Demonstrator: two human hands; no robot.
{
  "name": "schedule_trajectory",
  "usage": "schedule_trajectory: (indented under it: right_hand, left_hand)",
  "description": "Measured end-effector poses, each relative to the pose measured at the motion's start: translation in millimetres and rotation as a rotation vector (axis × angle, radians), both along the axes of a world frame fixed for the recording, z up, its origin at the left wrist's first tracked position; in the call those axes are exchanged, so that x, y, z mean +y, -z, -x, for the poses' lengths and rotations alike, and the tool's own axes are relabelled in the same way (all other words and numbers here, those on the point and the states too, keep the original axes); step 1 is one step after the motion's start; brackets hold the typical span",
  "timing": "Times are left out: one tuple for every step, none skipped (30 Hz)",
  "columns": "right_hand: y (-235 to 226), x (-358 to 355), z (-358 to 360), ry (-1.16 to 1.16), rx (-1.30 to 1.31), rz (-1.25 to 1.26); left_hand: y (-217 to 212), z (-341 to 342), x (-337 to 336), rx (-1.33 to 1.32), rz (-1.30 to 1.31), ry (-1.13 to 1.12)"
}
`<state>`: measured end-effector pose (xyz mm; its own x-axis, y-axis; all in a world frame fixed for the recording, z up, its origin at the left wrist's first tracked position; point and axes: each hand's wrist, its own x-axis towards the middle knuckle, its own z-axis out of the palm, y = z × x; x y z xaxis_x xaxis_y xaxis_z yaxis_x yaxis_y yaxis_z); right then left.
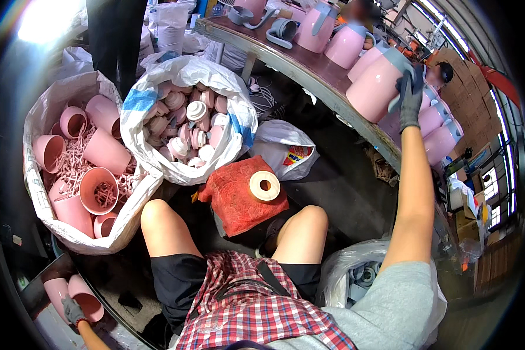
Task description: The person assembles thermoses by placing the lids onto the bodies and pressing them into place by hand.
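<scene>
My right hand [411,96], in a grey glove, reaches up to the bench and closes round the handle of a pink jug [368,88] with a grey-blue top. Several similar jugs [316,27] stand along the bench. At the lower left, my gloved left hand [73,310] grips a pink jug body [87,297], its fingers at the wall; a second jug body [57,294] lies beside it. Between my knees sits a block wrapped in red cloth [239,201], with a cream ring [255,191] on top.
A white sack [32,169] at the left holds pink jug bodies and pink shreds. Another sack [135,125] is full of pink and white lids. By my right hip is a clear plastic bag [335,271] of grey parts. The wooden bench [262,46] crosses the upper right.
</scene>
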<state>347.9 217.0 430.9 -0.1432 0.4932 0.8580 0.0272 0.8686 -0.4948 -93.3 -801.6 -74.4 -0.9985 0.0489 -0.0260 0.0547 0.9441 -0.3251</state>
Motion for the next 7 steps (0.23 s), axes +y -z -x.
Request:
schedule_trajectory:
  right_hand:
    - [-13.0, 9.0, -0.6, 0.144, -0.19, 0.223]
    - [-15.2, 46.2, -17.9, 0.171, -0.342, 0.085]
    - [-12.6, 56.1, -11.8, 0.257, -0.429, 0.08]
    - [-12.8, 61.7, -6.3, 0.403, -0.483, 0.064]
    - [-13.3, 66.9, -1.3, 0.551, -0.542, 0.052]
    - [-23.7, 69.3, 0.8, 0.762, -0.571, 0.03]
    - [-16.1, 71.3, 19.9, 0.72, -0.57, 0.035]
  left_hand:
    - [-18.2, 6.8, -5.0, -0.033, -0.035, -0.076]
    - [-32.8, 16.6, 2.1, -0.075, -0.079, -0.136]
    - [-55.2, 13.4, 6.2, -0.073, -0.106, -0.134]
    - [-78.0, 8.1, 12.4, -0.065, -0.138, -0.136]
    - [-103.8, 0.4, 24.6, -0.059, -0.167, -0.141]
    - [-124.9, -15.1, 42.3, 0.07, -0.386, -0.013]
    - [-153.1, -29.1, 59.4, 0.153, -0.415, 0.028]
